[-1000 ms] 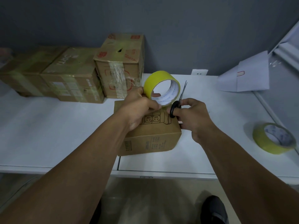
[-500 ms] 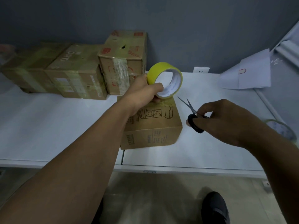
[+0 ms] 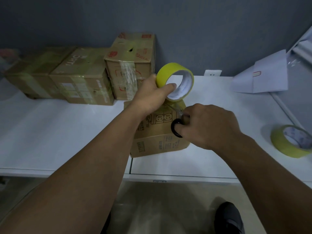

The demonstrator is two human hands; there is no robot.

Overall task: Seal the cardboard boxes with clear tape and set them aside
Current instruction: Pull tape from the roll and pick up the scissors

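With our left hand (image 3: 152, 97) gripping the tape roll (image 3: 175, 81) above the box (image 3: 158, 132) on the bench (image 3: 67, 132) and our right hand (image 3: 207, 125) closed around the scissors (image 3: 176, 128), we judge the light, stiff box best held by its sides.

I see a yellow tape roll (image 3: 174, 80) with a white inner core, a brown cardboard box (image 3: 158, 132) printed with dark line drawings, black scissor handles (image 3: 175, 128), a white tabletop (image 3: 59, 132), and a grey-blue wall (image 3: 185, 31).
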